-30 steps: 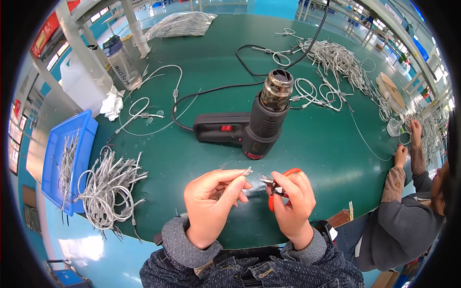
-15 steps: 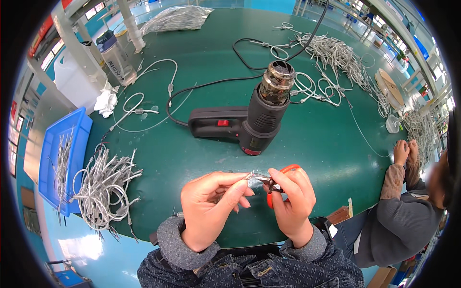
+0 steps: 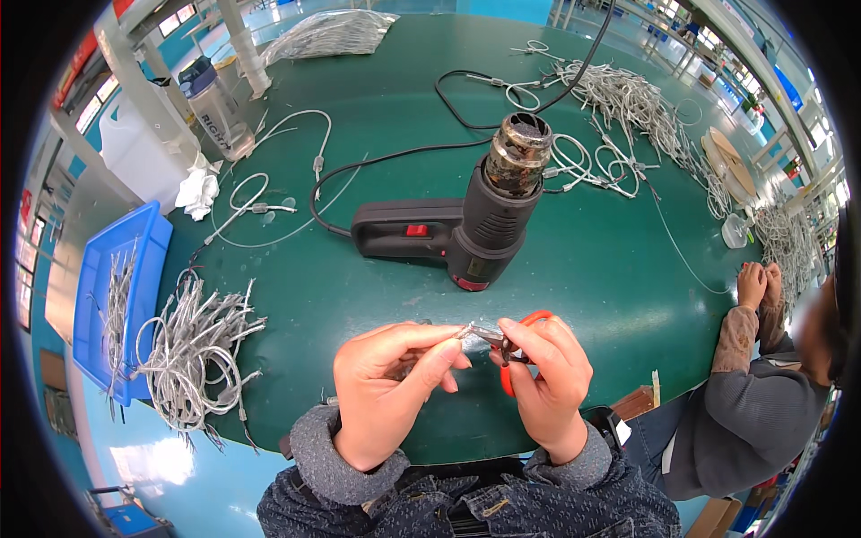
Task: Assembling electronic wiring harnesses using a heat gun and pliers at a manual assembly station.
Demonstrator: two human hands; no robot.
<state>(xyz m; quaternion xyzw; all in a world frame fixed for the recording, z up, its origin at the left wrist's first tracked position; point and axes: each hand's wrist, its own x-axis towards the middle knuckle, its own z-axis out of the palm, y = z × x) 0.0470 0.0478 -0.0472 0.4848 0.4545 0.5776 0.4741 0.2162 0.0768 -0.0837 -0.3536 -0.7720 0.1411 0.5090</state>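
Above the front of the green table (image 3: 296,359), my two hands meet close together. My left hand (image 3: 390,381) is closed in a pinch, thumb against forefinger, on the end of a thin cable; most of it is hidden by the fingers. From the right, my right hand (image 3: 549,372) grips small pliers (image 3: 487,335) with red handles and metal jaws. The jaws point left and reach the cable tip at my left fingertips. Just beyond the hands, a black heat gun (image 3: 491,224) stands with its metal nozzle up and its handle toward the left.
A blue tray (image 3: 148,260) and a bundle of grey cables (image 3: 193,359) lie at the left. A water bottle (image 3: 215,108) stands behind them. More cables (image 3: 619,99) and a spool (image 3: 728,169) are at the far right. A co-worker (image 3: 762,403) sits at the right edge.
My left hand has shifted slightly left. The pliers have turned a little, and their jaws still meet the cable end. The heat gun has stayed in place.
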